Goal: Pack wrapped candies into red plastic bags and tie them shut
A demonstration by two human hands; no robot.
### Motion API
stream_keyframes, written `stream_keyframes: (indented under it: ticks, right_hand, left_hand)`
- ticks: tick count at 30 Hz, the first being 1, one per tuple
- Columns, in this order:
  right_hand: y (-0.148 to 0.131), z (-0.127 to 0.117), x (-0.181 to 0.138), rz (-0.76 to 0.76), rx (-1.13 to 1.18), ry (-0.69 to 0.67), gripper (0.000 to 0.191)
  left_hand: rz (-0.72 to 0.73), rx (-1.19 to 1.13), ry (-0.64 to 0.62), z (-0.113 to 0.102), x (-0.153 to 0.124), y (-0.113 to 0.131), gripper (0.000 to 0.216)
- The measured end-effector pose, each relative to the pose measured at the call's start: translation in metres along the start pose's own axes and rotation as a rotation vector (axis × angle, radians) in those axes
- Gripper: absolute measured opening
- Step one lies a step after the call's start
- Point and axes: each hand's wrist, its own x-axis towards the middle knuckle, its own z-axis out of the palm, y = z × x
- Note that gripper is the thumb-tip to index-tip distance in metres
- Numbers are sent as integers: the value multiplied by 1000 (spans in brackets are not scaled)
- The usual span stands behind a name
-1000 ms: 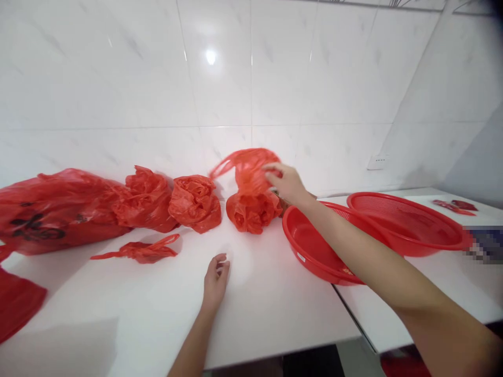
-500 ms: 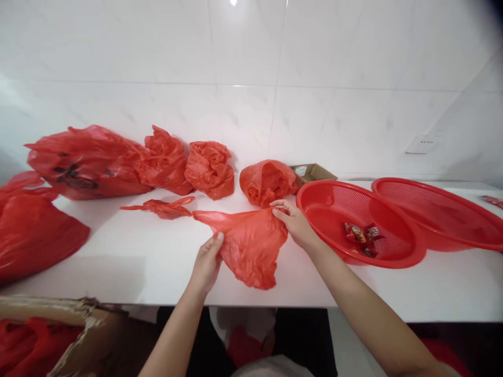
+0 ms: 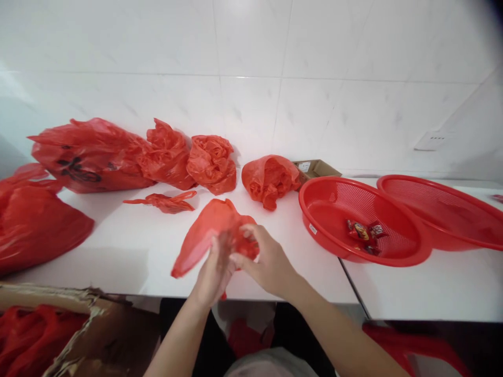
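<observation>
A thin red plastic bag (image 3: 198, 238) hangs between my hands above the front of the white table (image 3: 145, 256). My left hand (image 3: 210, 280) grips it from below, thumb raised, with the fingers partly hidden and blurred. My right hand (image 3: 271, 262) pinches the bunched right part of the bag, close to my left fingertips. Behind lies a small crumpled red bag with a loop handle (image 3: 168, 203). Farther back sit bunched red bags: one in the middle (image 3: 212, 165) and one to the right (image 3: 269, 180).
On the right stand a red perforated basket (image 3: 314, 230) holding a few wrapped snacks (image 3: 359, 230) and a second red basket (image 3: 451, 230). Behind them is a small cardboard box (image 3: 324, 168). Large filled red bags (image 3: 90, 157) stand left; a torn carton (image 3: 106, 330) is at lower left.
My hands have come together and lower, toward the table's front edge. The bag, stretched between them before, is now bunched at my fingers, with one end flaring left.
</observation>
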Motion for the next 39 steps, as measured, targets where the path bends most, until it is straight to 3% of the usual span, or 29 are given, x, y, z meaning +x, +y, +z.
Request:
stream_keyframes:
  ticks: [3,5,7,10,12,14,16,19,21,22,24,26,27,30,32,33,35,39]
  right_hand:
    - [13,10,1,78,0,-5,24]
    - [30,5,7,178,178,-13,13]
    - [43,-7,12,293,497,17,12]
    - [52,-28,17,430,912,220,24]
    - [53,-37,19,462,995,352,30]
    - [52,-40,22,457,971,415,30]
    - [47,-37,25,425,915,417,30]
    - [35,-28,30,381,853,338,30]
    - [27,-25,34,375,823,260,30]
    - [24,-25,35,374,805,205,29]
    - [23,-31,39,360,723,50,25]
    - [23,-41,42,298,523,-30,20]
    - [22,-47,43,239,380,4,17]
    - [8,-55,35,-52,-41,293,13]
    - [-8,-48,23,-247,-174,324,15]
    - [-15,-42,16,-316,-215,245,16]
    - [-20,-28,3,-363,-349,-38,18]
    - [16,-28,-6,-275,-802,-549,26]
  left_hand:
    - [-44,38,-74,5,-3,-3,64]
    - [-38,153,-4,-7,2,-4,55]
    - [-10,293,131,-28,11,-4,48]
    - [44,413,320,-64,22,-1,48]
    - [7,498,314,-80,24,0,47]
    - [4,696,259,-83,18,0,39]
    - [180,953,308,-73,10,-3,31]
    - [660,1223,458,-44,2,-10,40]
    - [862,1344,433,-30,6,-14,54]
    - [889,1399,407,-27,11,-14,56]
    - [811,1453,346,-31,22,-10,45]
    - [597,1385,243,-41,32,-2,31]
    - [470,1314,166,-46,35,2,26]
    - [167,995,-27,-48,36,11,15]
    - [45,736,-69,-41,32,12,9]
    - [-14,604,-71,-36,30,12,7]
    - [-121,370,-65,-28,27,14,8]
    - [-302,11,-93,-42,26,25,14]
